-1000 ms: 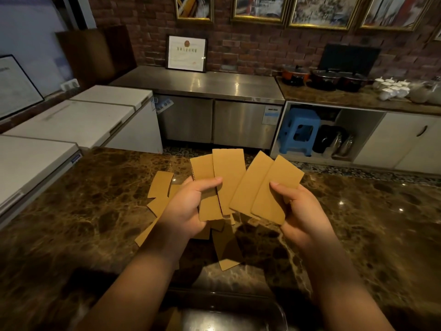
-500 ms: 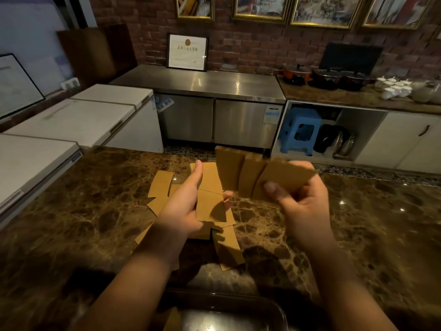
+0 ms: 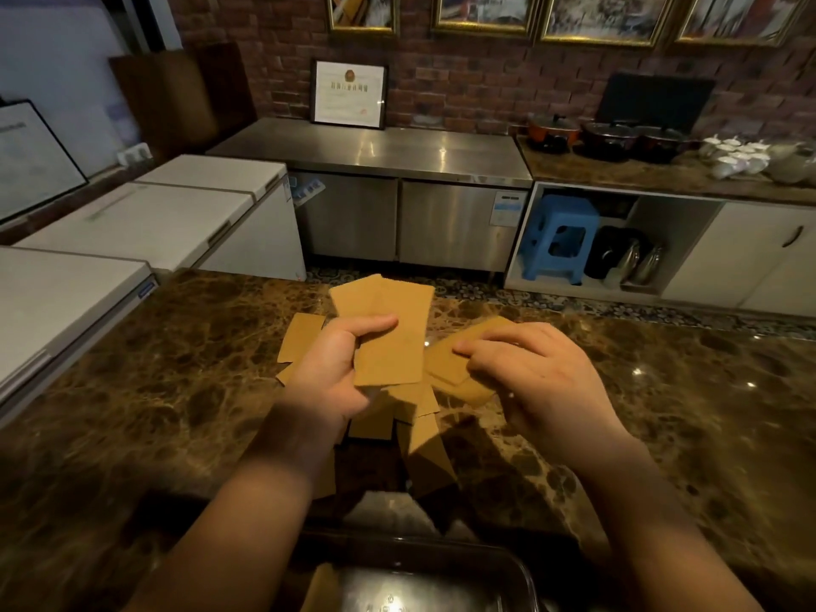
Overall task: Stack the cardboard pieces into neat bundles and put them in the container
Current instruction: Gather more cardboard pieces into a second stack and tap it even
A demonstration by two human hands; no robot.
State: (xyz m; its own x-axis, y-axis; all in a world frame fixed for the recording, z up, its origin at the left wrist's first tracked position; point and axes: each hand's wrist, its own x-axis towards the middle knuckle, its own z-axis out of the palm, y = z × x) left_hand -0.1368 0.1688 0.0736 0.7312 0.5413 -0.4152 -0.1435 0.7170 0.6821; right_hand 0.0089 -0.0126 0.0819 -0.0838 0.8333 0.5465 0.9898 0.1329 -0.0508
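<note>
Cardboard pieces (image 3: 388, 333) that were fanned across both hands a second ago are now gathering into one overlapped bundle in the left hand (image 3: 329, 373), thumb pinching them upright above the table (image 3: 132, 390). The right hand (image 3: 536, 373) is pinching a separate few (image 3: 446, 360), lower than before. More loose pieces (image 3: 424, 448) are lying beneath, near the container (image 3: 521, 572).

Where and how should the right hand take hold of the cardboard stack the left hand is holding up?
Probably the free right long edge of the cardboard stack, pinched from the right: the left hand covers its lower left, and the right hand sits on that open side.
</note>
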